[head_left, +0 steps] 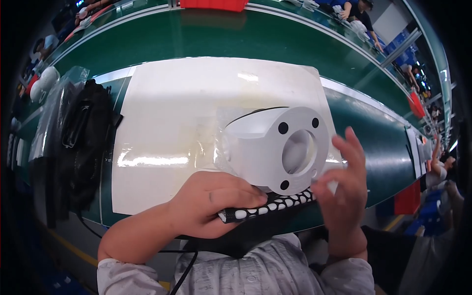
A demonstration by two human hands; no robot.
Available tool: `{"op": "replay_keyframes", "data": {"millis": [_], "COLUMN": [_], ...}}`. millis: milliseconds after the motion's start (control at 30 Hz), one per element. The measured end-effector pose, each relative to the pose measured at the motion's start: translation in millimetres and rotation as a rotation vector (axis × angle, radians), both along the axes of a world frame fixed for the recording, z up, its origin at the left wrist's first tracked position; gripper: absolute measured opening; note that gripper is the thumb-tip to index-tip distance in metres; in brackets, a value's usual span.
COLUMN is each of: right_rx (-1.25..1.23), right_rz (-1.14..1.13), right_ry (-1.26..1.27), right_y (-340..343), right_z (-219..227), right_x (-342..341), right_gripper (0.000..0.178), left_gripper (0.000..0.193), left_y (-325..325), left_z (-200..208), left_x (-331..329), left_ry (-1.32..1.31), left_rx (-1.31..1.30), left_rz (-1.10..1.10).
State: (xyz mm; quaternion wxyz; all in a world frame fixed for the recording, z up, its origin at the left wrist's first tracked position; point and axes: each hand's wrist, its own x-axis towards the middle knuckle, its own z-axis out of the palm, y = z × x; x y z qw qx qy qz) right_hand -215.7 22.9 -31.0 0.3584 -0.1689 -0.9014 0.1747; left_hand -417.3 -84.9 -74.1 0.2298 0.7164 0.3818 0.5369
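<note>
Housing position: I have the white housing (258, 140) over the right half of the cream board (162, 103), its near edge meeting the spotted strip (275, 204).
Housing direction: its ring face (322, 147) turns right and up toward my camera; the long axis runs from that ring leftward and slightly away from the wearer.
Housing shape: smooth, matte, apparently plastic; a rounded body behind a flat ring with a wide round opening, and a thin dark edge along the far side.
Ring details: three round black spots (283, 128) sit on the face, with a small pale circle at its lower right.
Left hand: I see the left hand (221, 199) grasping the left end of the strip, fingertips beside the housing's lower edge; I cannot tell whether they press on it.
Right hand: the right hand (341, 179) is just beside the ring, some fingers raised, others bent; blur keeps me from telling if it pinches anything.
Strip texture: black with white oval patches, lying lengthwise near the desk edge.
Board surface: glossy, with bright reflections and wrinkled clear film (223, 120) beside the housing.
Desk: the green desk (368, 130) shines; black fabric (86, 147) lies crumpled at left.
</note>
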Motion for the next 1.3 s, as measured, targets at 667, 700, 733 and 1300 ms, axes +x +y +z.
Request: {"op": "replay_keyframes", "data": {"millis": [667,700,733,1300], "right_rx": [-0.824,-1.294,-1.368,0.451], "right_rz": [0.125,0.334,0.253,-0.553], "right_ry": [0.205,0.320,0.238,-0.412], "right_y": [22.8,23.1,20.3,282.2], "right_z": [-14.7,-15.7,-8.9,-91.8], "right_x": [8.1,2.7,-1.4,-106.9], "right_gripper": [0.042,0.043,0.039,0.020], "left_gripper": [0.024,0.025,0.025,0.022], "left_y": [2.7,3.9,4.1,1.4], "left_z": [2.9,3.5,2.4,4.4], "left_x": [1.3,1.3,0.7,-1.1], "left_ry": [0.013,0.001,0.004,-0.018], "left_rx": [0.016,0.020,0.022,-0.053], "left_rz": [-0.011,-0.015,-0.014,-0.042]}}
